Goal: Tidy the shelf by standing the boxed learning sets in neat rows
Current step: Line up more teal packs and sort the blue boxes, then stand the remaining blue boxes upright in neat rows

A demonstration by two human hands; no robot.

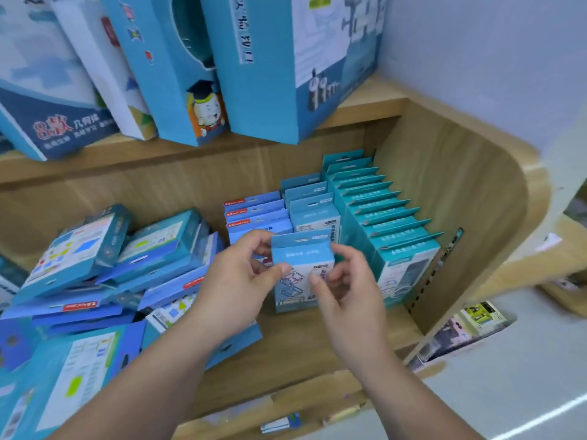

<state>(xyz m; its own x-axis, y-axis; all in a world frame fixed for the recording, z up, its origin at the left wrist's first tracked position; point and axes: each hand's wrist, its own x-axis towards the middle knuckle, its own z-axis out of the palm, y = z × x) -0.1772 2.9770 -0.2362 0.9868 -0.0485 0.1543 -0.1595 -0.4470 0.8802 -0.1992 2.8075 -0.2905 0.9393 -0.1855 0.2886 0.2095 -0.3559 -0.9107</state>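
i'm holding the box point(303, 260) upright at the front of the middle row point(313, 206) on the lower shelf point(292, 339). my left hand point(238, 281) is pinching its left edge, thumb in front; my right hand point(346, 293) is curling round the right side. to do this well i'm thinking: tab up, face square to the box behind, sliding back until flush, sitting just beside the teal row point(384, 217). the pile point(127, 265) is lying flat at left.

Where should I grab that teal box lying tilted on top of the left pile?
Pinch the teal box across its two long thin sides, coming from above: it lies face up, tilted, with its sides exposed above the pile.
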